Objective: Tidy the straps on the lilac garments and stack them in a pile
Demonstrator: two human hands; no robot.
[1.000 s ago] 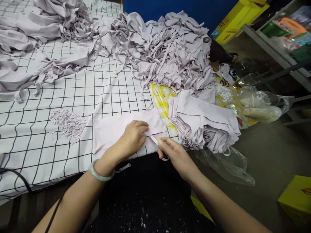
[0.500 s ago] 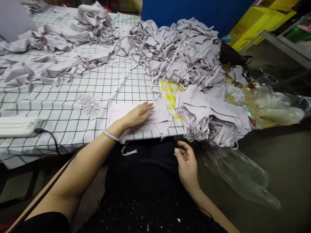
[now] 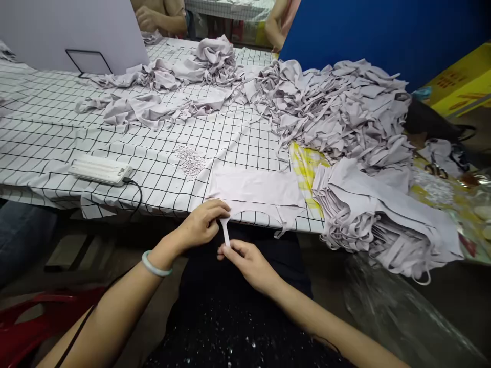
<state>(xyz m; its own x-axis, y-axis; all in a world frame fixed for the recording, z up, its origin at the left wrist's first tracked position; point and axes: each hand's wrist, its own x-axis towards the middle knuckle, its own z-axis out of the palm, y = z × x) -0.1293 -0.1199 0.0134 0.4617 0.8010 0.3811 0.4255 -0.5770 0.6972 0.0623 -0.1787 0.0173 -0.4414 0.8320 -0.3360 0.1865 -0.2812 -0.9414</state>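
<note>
A pale lilac camisole top lies flat at the table's front edge, its curved neckline toward me. One shoulder strap runs down off the edge between my hands. My left hand, with a pale bangle on its wrist, is closed at the strap's upper end, by the top's left corner. My right hand pinches the strap's lower end between thumb and fingers. The other strap lies loose at the right corner. Beside the top, on the right, is a stack of similar folded tops.
A large heap of lilac garments covers the back right. Small fabric scraps lie left of the top. A white power bank with a black cable sits farther left. Blue and pale panels stand behind. Other people's arms show beyond.
My left hand has moved from flat on the top to its left corner. My right hand has come left and taken hold of the strap. The view has shifted left.
</note>
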